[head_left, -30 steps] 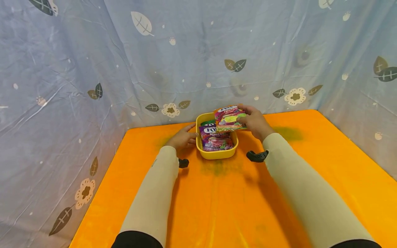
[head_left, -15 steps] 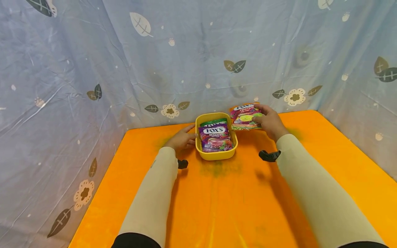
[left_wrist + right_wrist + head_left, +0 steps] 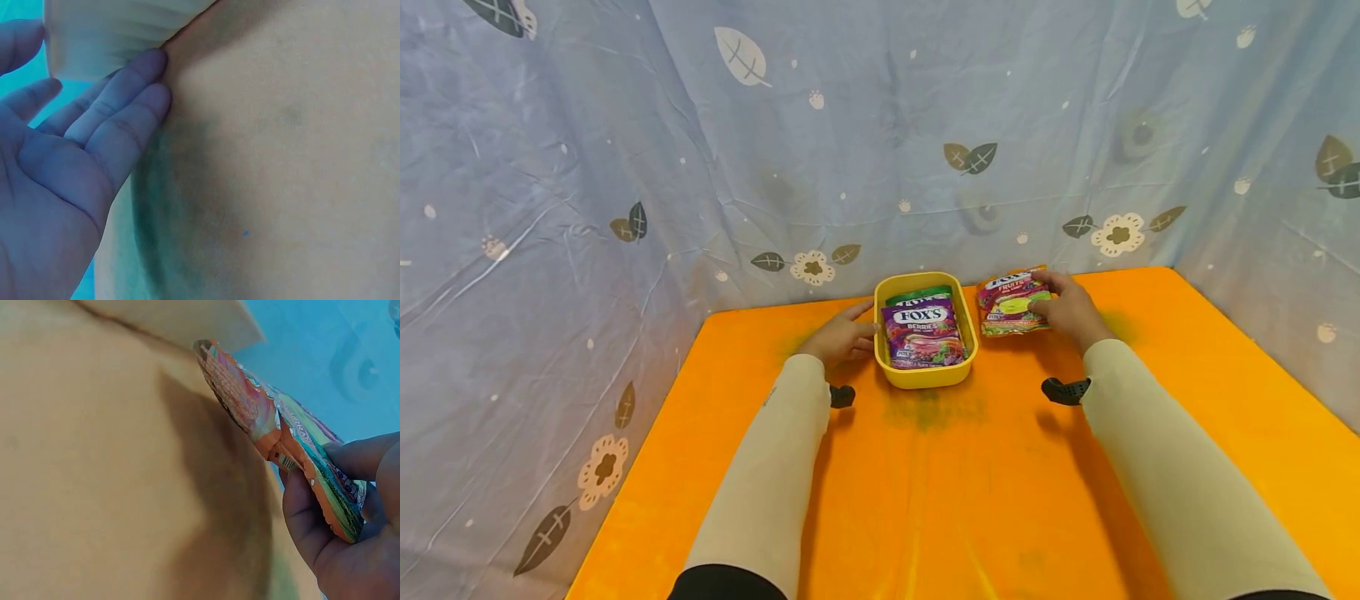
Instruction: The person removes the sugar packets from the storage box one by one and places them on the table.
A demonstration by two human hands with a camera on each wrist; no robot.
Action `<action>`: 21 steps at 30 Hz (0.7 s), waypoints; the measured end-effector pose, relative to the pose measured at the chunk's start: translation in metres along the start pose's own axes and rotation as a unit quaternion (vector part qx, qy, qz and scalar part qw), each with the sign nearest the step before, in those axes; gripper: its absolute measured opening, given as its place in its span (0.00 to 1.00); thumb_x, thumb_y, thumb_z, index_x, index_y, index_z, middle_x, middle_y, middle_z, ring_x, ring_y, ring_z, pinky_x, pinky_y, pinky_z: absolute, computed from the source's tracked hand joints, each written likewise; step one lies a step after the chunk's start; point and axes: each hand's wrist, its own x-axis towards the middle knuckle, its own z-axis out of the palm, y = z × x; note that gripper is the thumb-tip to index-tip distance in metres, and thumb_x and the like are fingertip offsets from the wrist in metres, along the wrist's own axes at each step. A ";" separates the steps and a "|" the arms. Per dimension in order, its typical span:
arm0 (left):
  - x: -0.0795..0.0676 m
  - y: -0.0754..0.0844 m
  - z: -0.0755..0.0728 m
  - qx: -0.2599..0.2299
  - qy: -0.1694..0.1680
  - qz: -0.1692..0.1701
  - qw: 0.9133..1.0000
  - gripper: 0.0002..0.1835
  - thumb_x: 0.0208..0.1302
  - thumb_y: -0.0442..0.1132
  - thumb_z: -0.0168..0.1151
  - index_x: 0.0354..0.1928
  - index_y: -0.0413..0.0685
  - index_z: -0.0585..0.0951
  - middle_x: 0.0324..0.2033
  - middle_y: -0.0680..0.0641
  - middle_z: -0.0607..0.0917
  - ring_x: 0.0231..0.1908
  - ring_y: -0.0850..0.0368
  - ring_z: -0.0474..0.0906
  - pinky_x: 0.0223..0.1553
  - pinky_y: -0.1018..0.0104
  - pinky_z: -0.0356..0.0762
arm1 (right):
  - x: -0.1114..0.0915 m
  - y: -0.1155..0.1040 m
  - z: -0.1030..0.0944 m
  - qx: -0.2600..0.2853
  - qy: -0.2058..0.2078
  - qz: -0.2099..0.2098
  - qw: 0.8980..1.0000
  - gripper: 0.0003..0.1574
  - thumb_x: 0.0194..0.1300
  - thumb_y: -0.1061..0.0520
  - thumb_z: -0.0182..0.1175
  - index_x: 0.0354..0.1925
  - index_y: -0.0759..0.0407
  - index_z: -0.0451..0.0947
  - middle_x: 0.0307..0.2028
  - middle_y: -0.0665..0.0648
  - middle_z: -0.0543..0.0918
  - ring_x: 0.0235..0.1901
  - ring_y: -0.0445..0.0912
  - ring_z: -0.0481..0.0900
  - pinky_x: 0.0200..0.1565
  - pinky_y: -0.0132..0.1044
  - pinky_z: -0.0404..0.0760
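Observation:
A yellow plastic tub [image 3: 929, 379] stands near the back of the orange table. Inside lie a purple Fox's Berries candy packet [image 3: 922, 337] and, partly covered behind it, a green candy packet [image 3: 917, 296]. My left hand [image 3: 841, 335] touches the tub's left side with fairly straight fingers; the left wrist view shows its fingertips [image 3: 156, 97] against the wall near the base. To the right of the tub, my right hand [image 3: 1070, 310] pinches an orange Fox's Fruits candy packet [image 3: 1011, 308] between thumb and fingers. In the right wrist view the packet [image 3: 250, 409] is edge-on, tilted, with its shadow below.
A blue-grey curtain [image 3: 880, 167] with leaf and flower prints hangs right behind the table and along both sides. The orange table [image 3: 970, 483] stretches toward me, with faint greenish stains [image 3: 928, 410] in front of the tub.
My right hand has carried the Fruits packet from over the tub to the right, then lowered it toward the table. The left hand and tub have stayed put.

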 end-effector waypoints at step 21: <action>-0.003 0.000 0.001 -0.006 -0.004 0.004 1.000 0.36 0.68 0.42 0.58 0.74 0.64 0.55 0.51 0.43 0.80 0.46 0.46 0.81 0.53 0.51 0.73 | 0.001 0.025 0.017 -0.019 0.007 0.020 1.000 0.44 0.68 0.61 0.58 0.75 0.52 0.49 0.69 0.69 0.53 0.62 0.65 0.58 0.62 0.57 0.61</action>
